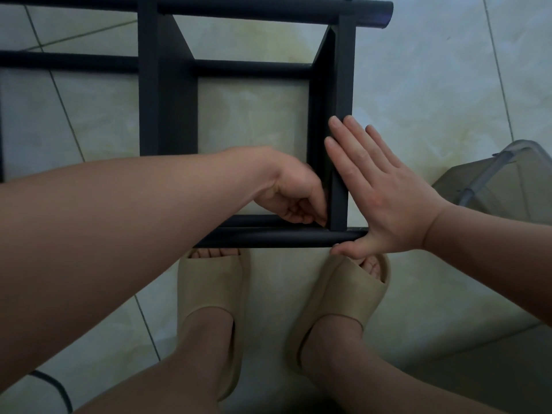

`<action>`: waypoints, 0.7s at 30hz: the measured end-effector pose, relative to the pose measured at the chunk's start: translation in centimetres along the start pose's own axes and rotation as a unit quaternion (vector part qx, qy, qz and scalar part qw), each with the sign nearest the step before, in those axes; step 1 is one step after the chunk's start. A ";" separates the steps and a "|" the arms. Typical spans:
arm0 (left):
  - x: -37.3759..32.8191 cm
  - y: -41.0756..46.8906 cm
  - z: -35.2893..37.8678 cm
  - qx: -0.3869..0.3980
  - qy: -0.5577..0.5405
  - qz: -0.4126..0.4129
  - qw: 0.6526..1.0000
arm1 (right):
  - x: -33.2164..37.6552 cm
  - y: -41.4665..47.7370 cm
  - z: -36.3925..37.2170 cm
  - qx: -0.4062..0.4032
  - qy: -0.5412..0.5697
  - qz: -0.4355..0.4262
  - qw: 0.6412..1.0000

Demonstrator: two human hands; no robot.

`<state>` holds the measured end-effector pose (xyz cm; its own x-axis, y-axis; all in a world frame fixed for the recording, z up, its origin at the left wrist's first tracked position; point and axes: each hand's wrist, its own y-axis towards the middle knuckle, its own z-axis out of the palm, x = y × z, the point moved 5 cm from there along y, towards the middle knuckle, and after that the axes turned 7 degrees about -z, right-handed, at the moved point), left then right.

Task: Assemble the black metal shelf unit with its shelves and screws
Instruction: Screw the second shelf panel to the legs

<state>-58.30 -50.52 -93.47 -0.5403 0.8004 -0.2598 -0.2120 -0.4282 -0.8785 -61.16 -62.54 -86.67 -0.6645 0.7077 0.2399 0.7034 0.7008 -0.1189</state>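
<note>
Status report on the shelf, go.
Left hand curled at inner corner, grip unclear. Right hand flat against end panel, thumb against tube. Shelf unit on floor; grey bin stands apart.

- A black metal shelf frame [167, 100] lay on its side on a pale tiled floor [418, 85], its bars crossing the upper half of the view.
- Between two of its panels, a square opening showed bare floor.
- The left hand [295, 192] filled that opening's near right corner, fingers curled against the right-hand black panel [343, 70].
- The right hand [385, 189] lay flat on that panel's outer face, thumb beneath the near black round tube [268, 236].
- Right of the frame, open floor ran to a grey translucent plastic container [501, 180].
- Two beige foam slippers [213, 294] stood just below the near tube, with a strip of floor between them.
- A thin black cable [59, 392] curved across the bottom left corner.
</note>
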 end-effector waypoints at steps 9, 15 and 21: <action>0.3 0.1 0.1 0.009 -0.016 0.016 1.000 | 0.0 0.0 0.1 0.001 0.003 -0.002 1.000; 0.6 0.2 0.1 0.020 -0.020 0.008 1.000 | -0.1 0.0 0.2 0.002 0.001 -0.002 1.000; 0.5 -0.3 -0.2 0.006 0.069 -0.011 0.998 | -0.1 0.0 0.3 0.001 0.011 -0.005 1.000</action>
<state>-58.31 -49.92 -93.36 -0.4179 0.8593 -0.2947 -0.2327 -0.4149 -0.8796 -61.16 -62.59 -86.94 -0.6653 0.6991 0.2620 0.6967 0.7075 -0.1186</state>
